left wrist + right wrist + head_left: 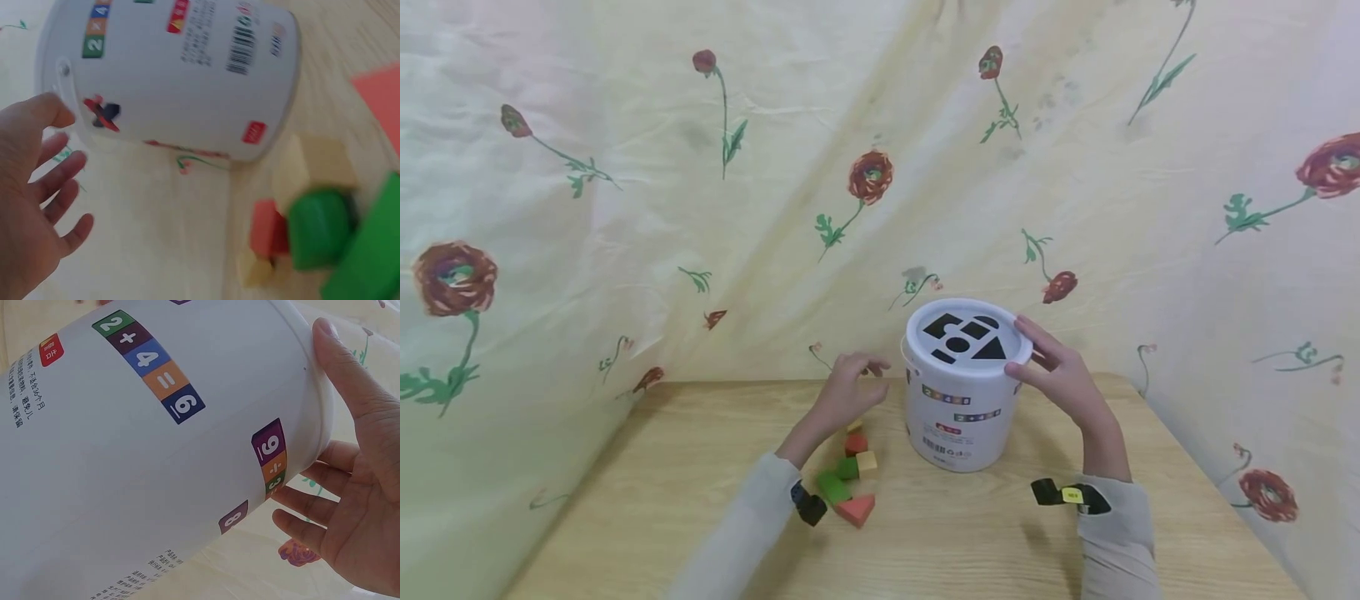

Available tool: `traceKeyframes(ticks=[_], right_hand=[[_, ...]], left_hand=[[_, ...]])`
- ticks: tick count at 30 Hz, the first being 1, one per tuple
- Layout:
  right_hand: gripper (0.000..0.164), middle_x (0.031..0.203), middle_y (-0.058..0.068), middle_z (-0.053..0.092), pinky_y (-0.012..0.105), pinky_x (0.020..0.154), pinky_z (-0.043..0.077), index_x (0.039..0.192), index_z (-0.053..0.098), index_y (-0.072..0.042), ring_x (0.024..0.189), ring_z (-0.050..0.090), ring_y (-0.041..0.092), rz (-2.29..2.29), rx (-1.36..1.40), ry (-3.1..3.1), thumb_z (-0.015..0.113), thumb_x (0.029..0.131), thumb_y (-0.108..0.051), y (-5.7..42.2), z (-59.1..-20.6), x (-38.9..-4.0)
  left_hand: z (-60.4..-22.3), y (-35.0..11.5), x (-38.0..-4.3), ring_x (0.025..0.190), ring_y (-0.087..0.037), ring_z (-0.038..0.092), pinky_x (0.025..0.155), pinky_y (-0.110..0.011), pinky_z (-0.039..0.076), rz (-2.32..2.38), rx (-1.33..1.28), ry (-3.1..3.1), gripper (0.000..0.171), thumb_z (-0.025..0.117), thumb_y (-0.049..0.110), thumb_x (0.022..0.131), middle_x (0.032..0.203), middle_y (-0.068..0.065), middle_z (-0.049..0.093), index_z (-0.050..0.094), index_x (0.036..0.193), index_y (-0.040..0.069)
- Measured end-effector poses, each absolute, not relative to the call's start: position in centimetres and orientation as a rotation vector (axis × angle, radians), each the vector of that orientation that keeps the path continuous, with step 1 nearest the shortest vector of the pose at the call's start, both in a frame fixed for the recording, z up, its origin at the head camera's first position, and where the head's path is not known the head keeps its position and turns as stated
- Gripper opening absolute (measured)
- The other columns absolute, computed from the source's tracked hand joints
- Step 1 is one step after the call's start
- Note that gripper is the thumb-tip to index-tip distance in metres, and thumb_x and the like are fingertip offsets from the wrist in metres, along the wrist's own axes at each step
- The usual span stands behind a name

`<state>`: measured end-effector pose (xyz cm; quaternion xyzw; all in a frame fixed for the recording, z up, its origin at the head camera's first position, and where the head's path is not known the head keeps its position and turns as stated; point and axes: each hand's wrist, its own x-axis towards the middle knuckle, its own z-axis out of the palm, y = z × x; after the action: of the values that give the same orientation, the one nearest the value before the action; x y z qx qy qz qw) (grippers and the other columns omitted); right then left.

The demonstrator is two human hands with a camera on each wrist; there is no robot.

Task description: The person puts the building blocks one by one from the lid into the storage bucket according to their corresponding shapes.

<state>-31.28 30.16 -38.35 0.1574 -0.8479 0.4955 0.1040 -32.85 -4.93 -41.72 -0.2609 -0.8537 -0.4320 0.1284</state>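
A white bucket (962, 417) stands upright on the table, its lid (957, 345) cut with several dark shaped holes. My right hand (1067, 383) holds the bucket at the right of its rim, thumb at the front and fingers round the far side. In the right wrist view, the thumb (350, 372) lies along the rim. To the left of the bucket, my left hand (850, 392) is held in the air with loosely bent fingers and an empty palm. Its thumb is close to the bucket's white handle (67, 94) in the left wrist view.
Wooden blocks lie on the table left of the bucket: a green block (832, 487), a red triangular block (856, 509), a natural wood cube (867, 462) and several others. A flowered cloth (775, 208) hangs behind the wooden table (955, 533).
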Motion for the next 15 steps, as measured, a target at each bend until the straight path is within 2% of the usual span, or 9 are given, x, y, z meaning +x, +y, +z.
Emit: traceKeyframes(ticks=[2, 10, 15], right_hand=[[0.08, 0.169, 0.005, 0.026, 0.064, 0.113, 0.035, 0.161, 0.031, -0.023, 0.151, 0.031, 0.042, 1.466, 0.459, -2.502, 0.074, 0.093, -0.032, 30.2, -38.3, -31.2], [0.08, 0.169, 0.004, 0.026, 0.065, 0.113, 0.035, 0.161, 0.032, -0.023, 0.151, 0.031, 0.042, 1.474, 0.456, -2.501, 0.074, 0.093, -0.033, 30.1, -38.3, -31.3], [0.08, 0.169, 0.004, 0.026, 0.065, 0.113, 0.035, 0.16, 0.032, -0.024, 0.151, 0.031, 0.042, 1.476, 0.452, -2.501, 0.074, 0.093, -0.033, 30.2, -38.4, -31.3]], left_hand=[[-42.4, -5.5, -32.8, 0.113, -0.03, 0.054, 0.095, -0.043, 0.046, -1.214, -0.784, -2.564, 0.034, 0.071, 0.014, 0.09, 0.113, -0.009, 0.069, 0.068, 0.123, 0.007], [-44.2, -7.3, -32.6, 0.109, -0.027, 0.059, 0.101, -0.052, 0.048, -1.081, -0.948, -2.723, 0.03, 0.076, 0.013, 0.088, 0.114, -0.015, 0.071, 0.071, 0.117, 0.005], [-44.8, -8.2, -32.0, 0.11, -0.033, 0.058, 0.104, -0.055, 0.041, -1.033, -1.013, -2.822, 0.033, 0.079, 0.01, 0.084, 0.111, -0.015, 0.072, 0.072, 0.116, 0.004]])
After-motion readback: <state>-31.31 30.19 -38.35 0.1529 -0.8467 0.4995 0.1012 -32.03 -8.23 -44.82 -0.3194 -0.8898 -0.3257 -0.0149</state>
